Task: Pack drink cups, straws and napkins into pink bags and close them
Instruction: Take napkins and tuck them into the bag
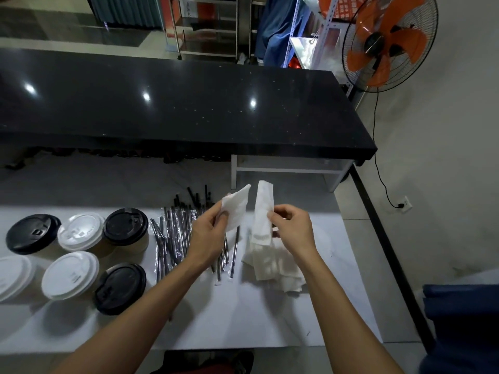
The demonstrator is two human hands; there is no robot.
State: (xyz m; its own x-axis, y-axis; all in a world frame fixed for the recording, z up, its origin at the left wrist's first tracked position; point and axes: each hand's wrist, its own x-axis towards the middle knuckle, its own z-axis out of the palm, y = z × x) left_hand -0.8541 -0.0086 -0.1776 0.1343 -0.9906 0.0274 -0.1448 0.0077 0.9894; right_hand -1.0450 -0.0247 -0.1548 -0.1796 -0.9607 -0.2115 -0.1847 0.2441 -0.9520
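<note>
My left hand [209, 236] pinches a single white napkin [235, 209] above the straws. My right hand [293, 229] grips a folded bunch of white napkins [263, 211] that hangs down to the napkin pile [272, 263] on the white table [243, 319]. The two napkins are held apart, a small gap between them. Wrapped dark straws [175, 233] lie in a loose heap left of the hands. Several lidded drink cups stand at the left, some with black lids [125, 226], some with white lids [70, 275]. No pink bag is in view.
A long black counter [189, 103] runs across behind the white table, with a white frame [291, 168] under its right end. An orange standing fan [388, 41] and its cable are at the right wall. Blue fabric [461, 314] lies at the lower right.
</note>
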